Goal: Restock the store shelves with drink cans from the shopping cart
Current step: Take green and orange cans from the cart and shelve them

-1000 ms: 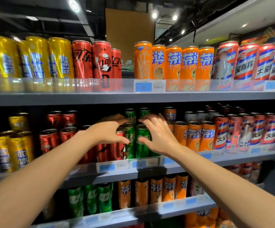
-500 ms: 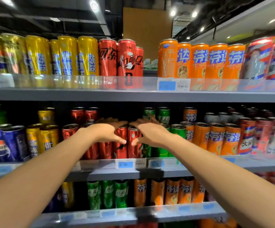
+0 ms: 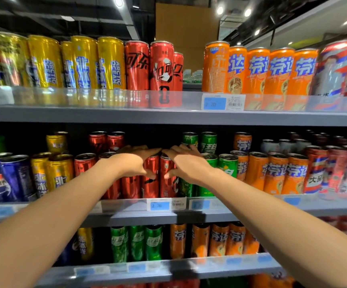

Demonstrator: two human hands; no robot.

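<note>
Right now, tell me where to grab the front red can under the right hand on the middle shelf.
Grip the red can round its upper body, coming from the front and slightly above. It stands upright, packed between another red can and the green cans, so its sides are blocked; the right hand already rests over its top.

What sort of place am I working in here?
Most likely a shop's drinks aisle: tiered grey shelves packed with rows of drink cans, and blue price tags clipped along the shelf edges.
</note>
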